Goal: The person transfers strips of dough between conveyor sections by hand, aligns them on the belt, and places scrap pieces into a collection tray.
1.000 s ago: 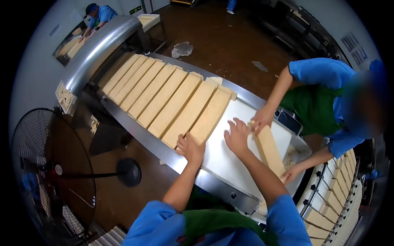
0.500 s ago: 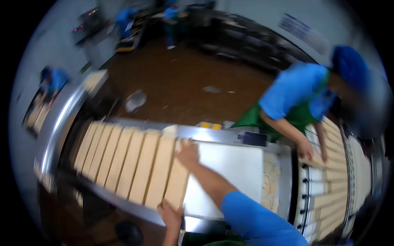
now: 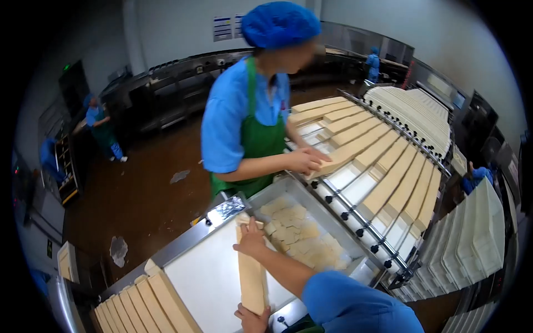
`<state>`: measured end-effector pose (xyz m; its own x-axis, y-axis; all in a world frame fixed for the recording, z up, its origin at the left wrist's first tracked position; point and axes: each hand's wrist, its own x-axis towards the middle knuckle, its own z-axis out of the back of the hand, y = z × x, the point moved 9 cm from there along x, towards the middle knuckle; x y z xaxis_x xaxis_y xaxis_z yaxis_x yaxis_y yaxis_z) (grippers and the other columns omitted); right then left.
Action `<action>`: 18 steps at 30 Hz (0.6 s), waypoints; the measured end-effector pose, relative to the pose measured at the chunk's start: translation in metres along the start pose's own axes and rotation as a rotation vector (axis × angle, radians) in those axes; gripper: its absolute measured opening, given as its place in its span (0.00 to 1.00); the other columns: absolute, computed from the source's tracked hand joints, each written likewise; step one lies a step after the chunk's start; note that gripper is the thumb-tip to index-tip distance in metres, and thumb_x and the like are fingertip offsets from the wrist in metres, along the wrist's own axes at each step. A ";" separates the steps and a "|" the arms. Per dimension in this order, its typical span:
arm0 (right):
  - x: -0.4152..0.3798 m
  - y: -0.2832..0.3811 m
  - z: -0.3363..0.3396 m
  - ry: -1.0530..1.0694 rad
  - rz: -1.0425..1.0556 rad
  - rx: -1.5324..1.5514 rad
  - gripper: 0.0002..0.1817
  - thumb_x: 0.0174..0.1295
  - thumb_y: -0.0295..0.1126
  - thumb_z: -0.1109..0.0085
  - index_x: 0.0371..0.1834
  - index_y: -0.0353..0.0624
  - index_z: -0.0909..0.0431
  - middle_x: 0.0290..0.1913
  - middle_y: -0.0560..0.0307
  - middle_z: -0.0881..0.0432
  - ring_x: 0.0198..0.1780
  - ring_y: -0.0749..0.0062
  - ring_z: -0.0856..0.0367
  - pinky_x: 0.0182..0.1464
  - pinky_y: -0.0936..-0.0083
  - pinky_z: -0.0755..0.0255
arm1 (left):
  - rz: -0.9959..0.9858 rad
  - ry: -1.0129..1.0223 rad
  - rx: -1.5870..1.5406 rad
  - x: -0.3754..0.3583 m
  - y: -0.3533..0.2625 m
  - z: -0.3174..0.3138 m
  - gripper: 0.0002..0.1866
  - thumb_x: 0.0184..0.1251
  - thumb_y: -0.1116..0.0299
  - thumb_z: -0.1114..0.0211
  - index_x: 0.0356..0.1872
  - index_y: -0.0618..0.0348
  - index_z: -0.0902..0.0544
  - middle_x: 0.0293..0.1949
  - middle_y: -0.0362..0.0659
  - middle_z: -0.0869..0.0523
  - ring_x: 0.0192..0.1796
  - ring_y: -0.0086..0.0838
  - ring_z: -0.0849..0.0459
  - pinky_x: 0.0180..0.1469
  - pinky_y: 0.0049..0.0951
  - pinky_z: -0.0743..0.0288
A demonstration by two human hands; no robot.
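Observation:
A long, pale, wafer-like stack (image 3: pixel 251 277) lies lengthwise between my two hands, over the right part of a white board (image 3: pixel 205 272). My left hand (image 3: pixel 254 318) grips its near end, with the thumb on one side and fingers on the other. At the far end, my right hand (image 3: pixel 251 238) is closed over the stack, near a few loose small pieces. A row of similar stacks (image 3: pixel 150 299) lies to the left on the same metal-edged table. Just right of my right hand is a metal tray (image 3: pixel 355 244) with broken flat pieces (image 3: pixel 294 230).
A co-worker in a green apron (image 3: pixel 262 139) stands ahead, both hands on a stack at the conveyor (image 3: pixel 383 166). The conveyor carries rows of stacks under metal rails with black knobs. White nested trays (image 3: pixel 466 244) stand at right. Other workers are farther back.
My view has swung right. Both hands have carried the end stack rightward, away from the row, leaving white board between them. The co-worker remains at the conveyor.

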<state>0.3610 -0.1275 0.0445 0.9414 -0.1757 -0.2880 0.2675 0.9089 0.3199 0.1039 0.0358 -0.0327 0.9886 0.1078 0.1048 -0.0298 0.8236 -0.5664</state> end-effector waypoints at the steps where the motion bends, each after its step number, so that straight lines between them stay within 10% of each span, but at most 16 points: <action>1: -0.002 -0.007 0.000 0.007 -0.002 0.018 0.44 0.51 0.52 0.39 0.68 0.44 0.45 0.75 0.41 0.60 0.64 0.39 0.34 0.60 0.56 0.31 | 0.142 0.137 -0.024 0.003 0.000 -0.015 0.43 0.51 0.47 0.29 0.56 0.72 0.36 0.39 0.65 0.23 0.47 0.56 0.23 0.51 0.49 0.28; 7: -0.015 -0.120 0.026 -0.229 -0.152 0.473 0.47 0.47 0.48 0.35 0.68 0.41 0.49 0.71 0.35 0.51 0.57 0.35 0.29 0.57 0.51 0.30 | 0.259 0.071 -0.242 0.032 -0.074 0.007 0.41 0.43 0.74 0.28 0.60 0.73 0.39 0.55 0.68 0.39 0.58 0.59 0.39 0.60 0.46 0.37; 18: -0.058 -0.388 0.216 -0.600 -0.477 0.741 0.43 0.54 0.55 0.45 0.66 0.36 0.42 0.64 0.33 0.38 0.58 0.37 0.29 0.58 0.51 0.33 | -0.416 0.013 -0.333 0.111 -0.329 -0.016 0.41 0.46 0.76 0.30 0.65 0.62 0.38 0.62 0.59 0.37 0.65 0.52 0.39 0.66 0.42 0.42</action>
<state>0.2472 -0.5522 0.1317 0.5999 -0.7936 -0.1013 0.5034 0.2760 0.8188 0.2253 -0.2318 0.1525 0.9089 -0.1989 0.3665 0.4111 0.5737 -0.7084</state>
